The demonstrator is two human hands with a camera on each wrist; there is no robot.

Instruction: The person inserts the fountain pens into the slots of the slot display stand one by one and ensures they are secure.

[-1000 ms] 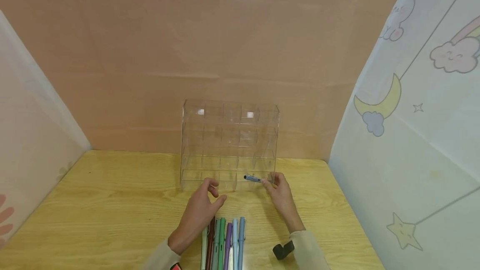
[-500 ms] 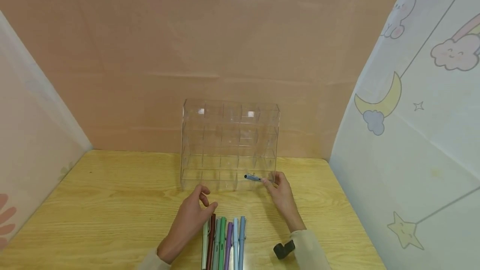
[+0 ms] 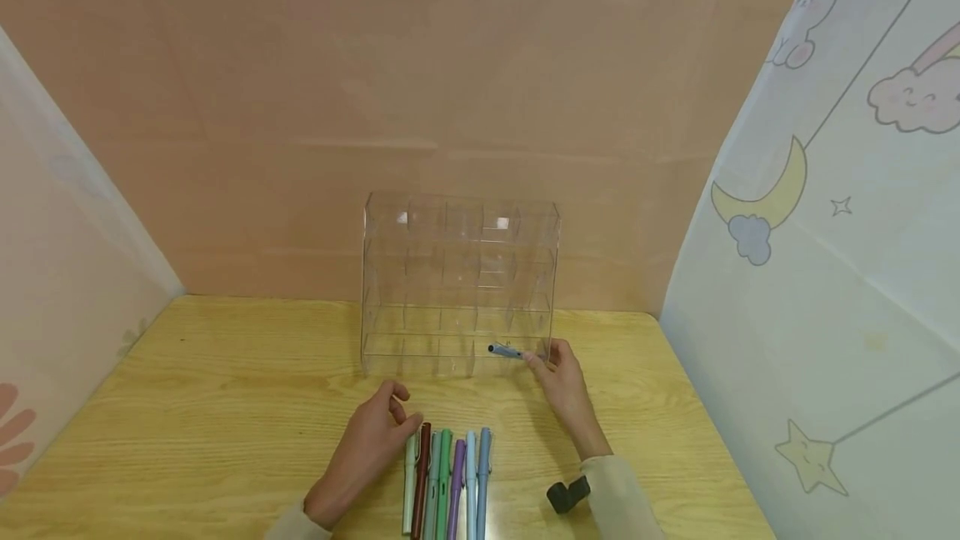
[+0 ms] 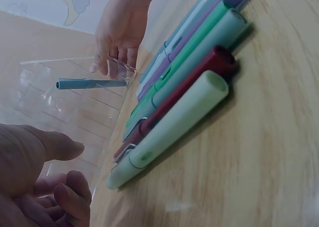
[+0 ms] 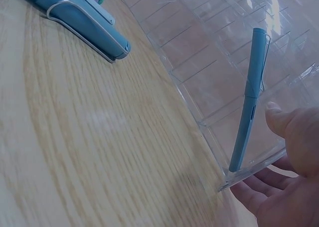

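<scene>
A clear plastic pen rack (image 3: pixel 442 333) with rows of compartments stands upright at the table's back. A blue capped pen (image 5: pixel 254 72) leans in its lowest row at the right end. My right hand (image 3: pixel 567 394) holds the rack's lower right side, fingers outside the wall and thumb on the inner side near the pen; the thumb's exact contact is unclear. My left hand (image 3: pixel 367 437) hovers loosely curled and holds nothing, beside the light green pen (image 4: pixel 172 127). To its right lie a dark red pen (image 4: pixel 184 97), a purple pen (image 3: pixel 457 482) and several green and blue ones.
The wooden table (image 3: pixel 225 407) meets a peach cloth (image 3: pixel 300 107) behind the rack. Printed cloth walls (image 3: pixel 847 290) rise at both sides. By the right sleeve sits a small black object (image 3: pixel 567 496).
My left hand has drawn back from the rack's front, toward the left and nearer the light green pen. The right hand and the blue pen stay in place.
</scene>
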